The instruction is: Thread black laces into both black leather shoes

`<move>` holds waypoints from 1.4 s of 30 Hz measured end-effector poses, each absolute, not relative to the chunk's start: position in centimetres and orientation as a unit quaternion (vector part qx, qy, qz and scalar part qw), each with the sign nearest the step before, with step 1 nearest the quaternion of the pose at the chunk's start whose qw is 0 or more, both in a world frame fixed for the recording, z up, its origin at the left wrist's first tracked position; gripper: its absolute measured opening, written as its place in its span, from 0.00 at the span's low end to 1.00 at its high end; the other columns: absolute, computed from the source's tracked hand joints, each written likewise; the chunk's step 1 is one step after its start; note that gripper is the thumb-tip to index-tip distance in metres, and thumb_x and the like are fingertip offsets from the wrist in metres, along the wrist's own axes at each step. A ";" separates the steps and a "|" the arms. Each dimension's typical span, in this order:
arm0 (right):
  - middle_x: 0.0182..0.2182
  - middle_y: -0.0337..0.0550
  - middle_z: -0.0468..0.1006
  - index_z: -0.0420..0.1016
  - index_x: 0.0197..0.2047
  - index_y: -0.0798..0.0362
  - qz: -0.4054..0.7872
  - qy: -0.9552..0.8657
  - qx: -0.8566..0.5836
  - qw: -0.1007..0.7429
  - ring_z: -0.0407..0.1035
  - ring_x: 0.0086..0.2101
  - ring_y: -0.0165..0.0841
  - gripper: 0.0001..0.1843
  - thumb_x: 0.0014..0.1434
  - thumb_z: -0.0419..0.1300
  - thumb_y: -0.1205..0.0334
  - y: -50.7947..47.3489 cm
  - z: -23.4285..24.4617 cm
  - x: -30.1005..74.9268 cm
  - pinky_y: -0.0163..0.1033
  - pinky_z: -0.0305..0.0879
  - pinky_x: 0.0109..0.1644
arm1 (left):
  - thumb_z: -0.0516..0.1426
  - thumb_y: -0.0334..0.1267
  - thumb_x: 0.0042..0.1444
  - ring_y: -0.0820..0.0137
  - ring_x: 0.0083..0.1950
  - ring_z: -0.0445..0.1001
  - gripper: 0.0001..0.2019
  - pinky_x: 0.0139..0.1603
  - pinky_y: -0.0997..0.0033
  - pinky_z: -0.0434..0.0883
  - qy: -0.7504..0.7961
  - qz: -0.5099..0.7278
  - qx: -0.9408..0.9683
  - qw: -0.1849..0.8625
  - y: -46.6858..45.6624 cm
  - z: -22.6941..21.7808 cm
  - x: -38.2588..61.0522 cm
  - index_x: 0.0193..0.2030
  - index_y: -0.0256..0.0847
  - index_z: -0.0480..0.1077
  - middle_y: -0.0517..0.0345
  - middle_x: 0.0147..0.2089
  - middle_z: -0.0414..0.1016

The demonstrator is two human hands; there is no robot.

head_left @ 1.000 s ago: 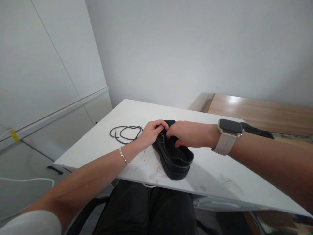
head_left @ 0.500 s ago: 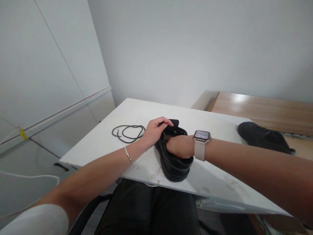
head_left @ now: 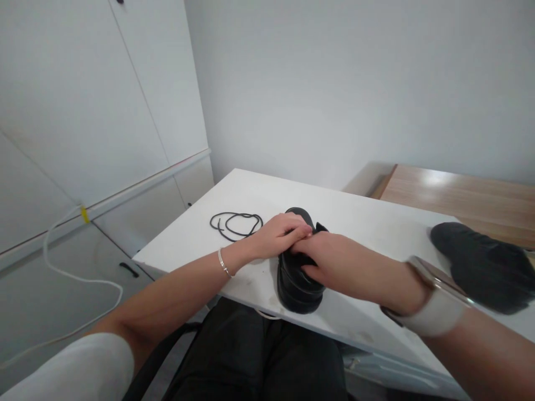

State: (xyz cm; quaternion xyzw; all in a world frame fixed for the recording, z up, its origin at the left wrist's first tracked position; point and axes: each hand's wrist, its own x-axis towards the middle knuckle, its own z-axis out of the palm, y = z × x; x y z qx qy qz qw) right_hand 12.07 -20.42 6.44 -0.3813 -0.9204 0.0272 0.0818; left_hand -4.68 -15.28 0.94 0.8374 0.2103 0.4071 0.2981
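A black shoe [head_left: 300, 292] stands on the white table with its heel toward me and its toe away. My left hand [head_left: 278, 236] is closed over the left side of its upper, near the lacing area. From the right, my right hand [head_left: 328, 256] grips at the shoe's opening, its fingertips partly hidden and close to the left fingers. A dark flap end sticks out just beyond the right hand. Left of the shoe, a black shoelace [head_left: 225, 214] lies loosely coiled on the table, apart from both hands.
A second black shoe [head_left: 480, 267] rests at the right of the white table [head_left: 267, 186]. Behind it is a wooden surface [head_left: 460, 195]. White cabinets [head_left: 167, 195] stand at left, with a white cable [head_left: 83, 275] hanging before them. My legs are below the table's near edge.
My right hand has come up out of the shoe's inside to its upper. The raised tongue has shifted, and the toe now shows. The view has turned slightly left.
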 end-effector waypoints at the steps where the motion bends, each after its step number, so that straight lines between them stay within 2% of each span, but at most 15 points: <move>1: 0.30 0.39 0.78 0.76 0.33 0.52 0.022 -0.919 -0.384 0.086 0.73 0.30 0.36 0.06 0.56 0.68 0.70 -20.9 7.0 12.6 0.40 0.69 0.34 | 0.43 0.55 0.70 0.61 0.44 0.74 0.28 0.51 0.61 0.67 0.208 0.396 0.855 0.261 -15.5 0.9 -4.6 0.34 0.38 0.74 0.48 0.39 0.77; 4: 0.39 0.45 0.76 0.73 0.43 0.53 -0.014 -0.896 -0.406 0.177 0.72 0.39 0.42 0.14 0.54 0.69 0.71 -21.5 6.9 14.1 0.46 0.70 0.41 | 0.39 0.48 0.72 0.61 0.49 0.73 0.25 0.57 0.59 0.66 0.209 0.392 0.873 0.200 -16.0 1.3 -5.1 0.39 0.38 0.73 0.48 0.43 0.77; 7: 0.46 0.51 0.72 0.70 0.51 0.55 -0.011 -0.880 -0.403 0.251 0.68 0.46 0.45 0.20 0.56 0.67 0.70 -21.2 5.0 14.6 0.51 0.69 0.49 | 0.44 0.41 0.71 0.62 0.57 0.70 0.16 0.62 0.60 0.64 0.264 0.411 0.860 0.148 -16.6 2.0 -8.1 0.51 0.39 0.70 0.47 0.52 0.75; 9: 0.46 0.50 0.72 0.71 0.50 0.54 -0.004 -0.869 -0.399 0.294 0.66 0.46 0.45 0.14 0.61 0.62 0.71 -20.8 3.6 14.5 0.52 0.67 0.51 | 0.45 0.36 0.68 0.62 0.55 0.71 0.14 0.58 0.61 0.67 0.365 0.391 0.838 0.104 -16.8 2.3 -11.7 0.53 0.39 0.68 0.47 0.52 0.74; 11: 0.44 0.49 0.72 0.73 0.45 0.54 -0.003 -0.855 -0.392 0.339 0.65 0.45 0.44 0.08 0.63 0.57 0.73 -20.6 2.5 14.1 0.52 0.67 0.50 | 0.45 0.33 0.65 0.61 0.51 0.72 0.14 0.55 0.60 0.68 0.484 0.287 0.824 0.060 -16.9 1.9 -16.0 0.49 0.38 0.70 0.48 0.49 0.74; 12: 0.43 0.49 0.73 0.73 0.42 0.53 -0.001 -0.848 -0.389 0.360 0.65 0.44 0.43 0.08 0.64 0.55 0.73 -20.5 2.1 13.9 0.51 0.67 0.49 | 0.45 0.33 0.63 0.60 0.52 0.72 0.15 0.55 0.59 0.68 0.524 0.208 0.825 0.047 -17.0 1.5 -17.9 0.48 0.39 0.70 0.49 0.49 0.74; 14: 0.41 0.48 0.73 0.72 0.41 0.53 0.007 -0.837 -0.383 0.391 0.65 0.43 0.43 0.08 0.65 0.54 0.73 -20.3 1.7 13.5 0.50 0.66 0.48 | 0.48 0.34 0.60 0.58 0.50 0.73 0.13 0.55 0.57 0.68 0.541 0.159 0.824 0.052 -17.0 0.4 -20.9 0.45 0.38 0.73 0.48 0.46 0.76; 18: 0.41 0.48 0.74 0.73 0.40 0.53 0.017 -0.815 -0.391 0.426 0.65 0.43 0.43 0.08 0.64 0.54 0.73 -20.2 1.2 13.0 0.50 0.66 0.48 | 0.48 0.39 0.62 0.58 0.50 0.71 0.13 0.54 0.58 0.67 0.541 0.136 0.829 0.045 -17.2 -1.7 -22.1 0.45 0.40 0.73 0.49 0.47 0.75; 24: 0.43 0.49 0.75 0.75 0.41 0.53 0.047 -0.803 -0.420 0.420 0.65 0.45 0.43 0.09 0.65 0.54 0.72 -20.8 1.5 12.7 0.51 0.65 0.50 | 0.46 0.41 0.64 0.55 0.42 0.69 0.14 0.47 0.56 0.64 0.536 0.145 0.832 -0.003 -16.5 -2.9 -20.8 0.36 0.41 0.70 0.48 0.36 0.73; 30: 0.48 0.48 0.76 0.75 0.46 0.53 0.067 -0.816 -0.382 0.429 0.67 0.49 0.40 0.09 0.66 0.56 0.71 -21.2 5.1 10.7 0.47 0.64 0.55 | 0.43 0.39 0.66 0.57 0.37 0.72 0.11 0.40 0.61 0.64 0.500 0.214 0.839 0.000 -17.8 1.6 -17.2 0.40 0.41 0.65 0.51 0.34 0.73; 32: 0.47 0.47 0.77 0.74 0.50 0.54 0.125 -0.831 -0.339 0.422 0.70 0.45 0.37 0.10 0.65 0.60 0.69 -20.9 6.3 9.6 0.44 0.66 0.52 | 0.45 0.42 0.66 0.61 0.32 0.71 0.11 0.34 0.65 0.63 0.481 0.256 0.838 0.027 -19.2 4.5 -14.5 0.42 0.42 0.64 0.55 0.33 0.72; 34: 0.40 0.43 0.80 0.73 0.50 0.54 0.207 -0.825 -0.322 0.417 0.72 0.37 0.33 0.12 0.63 0.63 0.68 -20.5 7.2 8.7 0.39 0.68 0.46 | 0.46 0.42 0.66 0.64 0.31 0.71 0.10 0.33 0.68 0.63 0.440 0.297 0.847 0.043 -20.4 7.2 -12.0 0.44 0.42 0.64 0.57 0.34 0.72; 38: 0.26 0.36 0.76 0.75 0.39 0.55 0.360 -0.754 -0.309 0.455 0.68 0.25 0.27 0.03 0.62 0.62 0.65 -19.6 8.6 8.3 0.33 0.65 0.31 | 0.52 0.42 0.65 0.69 0.28 0.68 0.08 0.30 0.72 0.61 0.396 0.350 0.844 0.088 -21.2 10.7 -9.8 0.45 0.41 0.67 0.61 0.30 0.71; 40: 0.26 0.37 0.76 0.75 0.36 0.55 0.408 -0.727 -0.290 0.470 0.66 0.22 0.26 0.06 0.62 0.62 0.61 -19.1 9.5 9.3 0.32 0.63 0.26 | 0.53 0.41 0.65 0.71 0.26 0.66 0.10 0.27 0.73 0.60 0.374 0.377 0.835 0.141 -20.5 11.6 -10.0 0.49 0.40 0.69 0.62 0.28 0.69; 42: 0.29 0.39 0.77 0.75 0.35 0.55 0.405 -0.703 -0.279 0.514 0.67 0.24 0.26 0.09 0.62 0.62 0.57 -18.4 10.6 11.3 0.32 0.65 0.28 | 0.55 0.37 0.65 0.73 0.26 0.66 0.13 0.26 0.74 0.62 0.341 0.447 0.804 0.195 -19.2 12.3 -10.8 0.54 0.37 0.70 0.61 0.28 0.69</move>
